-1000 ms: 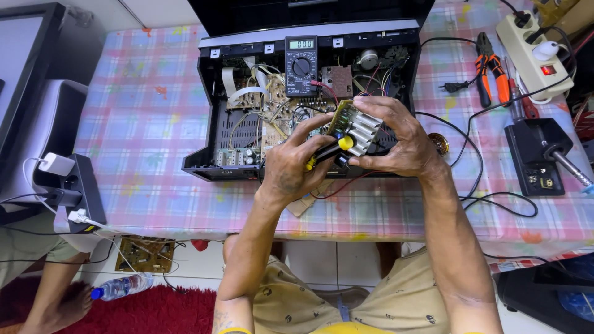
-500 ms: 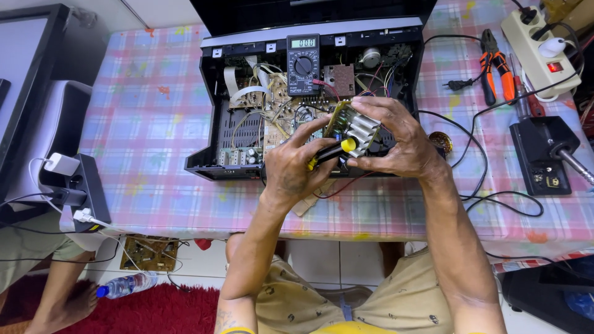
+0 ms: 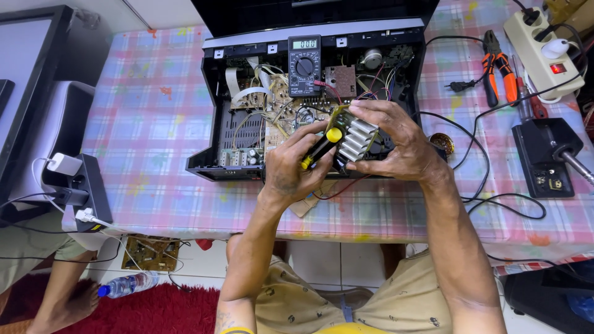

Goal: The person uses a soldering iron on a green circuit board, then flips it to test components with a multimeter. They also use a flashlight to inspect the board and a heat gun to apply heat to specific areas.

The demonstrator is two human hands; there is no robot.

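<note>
Yellow and black mark the handle of the screwdriver [image 3: 320,147], which is gripped in the left hand [image 3: 297,170], the fingers curled tight around it and the thumb laid along the shaft, apparently so that the tip can be steered into the part held opposite. That part, a circuit board with a finned silver heat sink [image 3: 357,136], is pinched by the right hand [image 3: 396,145], fingers arched over its top edge and thumb pressed beneath, so it is kept tilted up above the opened black chassis [image 3: 309,105] rather than seated inside; thin wires are seen running from it back into the case. A digital multimeter [image 3: 304,62] is propped on the chassis rim, within sight of the work. On the pink checked tablecloth [image 3: 142,124] to the right, orange-handled pliers [image 3: 498,68], a power strip [image 3: 544,49] and a soldering iron stand [image 3: 547,158] are laid out within reach. At the lower left, another person's bare leg [image 3: 59,297] is visible beside a red rug [image 3: 124,312].
</note>
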